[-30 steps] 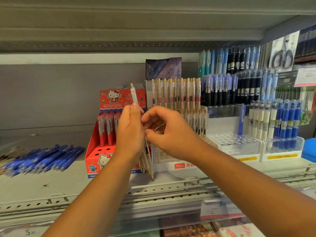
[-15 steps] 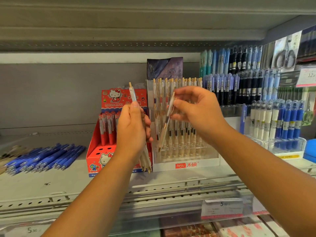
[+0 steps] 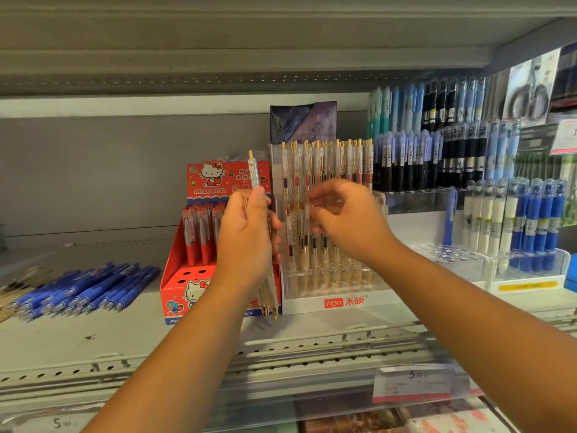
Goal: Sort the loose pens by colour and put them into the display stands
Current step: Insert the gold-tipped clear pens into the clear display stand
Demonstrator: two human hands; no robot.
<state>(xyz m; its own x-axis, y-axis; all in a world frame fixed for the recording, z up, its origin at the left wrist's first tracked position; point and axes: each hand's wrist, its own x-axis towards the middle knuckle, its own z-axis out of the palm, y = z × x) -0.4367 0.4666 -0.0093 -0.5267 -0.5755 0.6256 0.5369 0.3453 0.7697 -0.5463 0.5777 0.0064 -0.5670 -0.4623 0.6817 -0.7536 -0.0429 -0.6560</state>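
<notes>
— So, where are the pens sitting?
— The left hand (image 3: 246, 242) is gripping a bundle of cream pens (image 3: 270, 296) upright, just in front of the red box (image 3: 187, 276). One pen is poking up past the fingers, and the tips are pointing down below the wrist.
— And the right hand (image 3: 349, 221)?
— It is hovering just beside the left, fingers curled in front of the clear display stand (image 3: 337, 303), where more cream pens are standing. Blur is hiding whether it is pinching one.
— Anything loose?
— Some blue pens (image 3: 84, 289) are lying on the shelf (image 3: 187, 335), well left of the box.
</notes>
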